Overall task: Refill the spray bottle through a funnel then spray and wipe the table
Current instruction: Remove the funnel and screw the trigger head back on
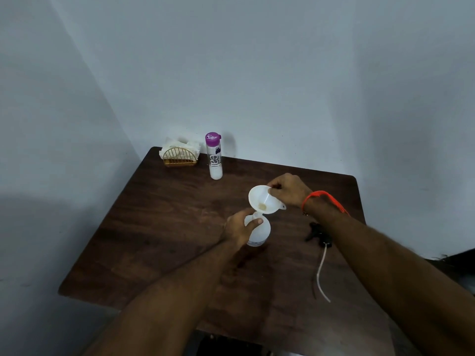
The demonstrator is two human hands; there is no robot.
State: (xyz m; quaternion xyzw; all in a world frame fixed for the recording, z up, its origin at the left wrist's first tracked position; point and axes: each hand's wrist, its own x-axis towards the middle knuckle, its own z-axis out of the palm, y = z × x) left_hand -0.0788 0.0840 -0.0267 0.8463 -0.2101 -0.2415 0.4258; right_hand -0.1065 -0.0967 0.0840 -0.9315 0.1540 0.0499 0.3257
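Observation:
A translucent white spray bottle without its head stands upright near the middle of the dark wooden table. My left hand grips it around the neck. My right hand pinches the rim of a white funnel, which is tilted just above the bottle's mouth. The black spray head with its long clear tube lies on the table to the right, partly hidden behind my right forearm. A clear water bottle with a purple cap stands at the back of the table.
A gold wire holder with white tissues sits at the table's back left corner. Pale walls close in behind and on the left. The table's right edge runs behind my right forearm.

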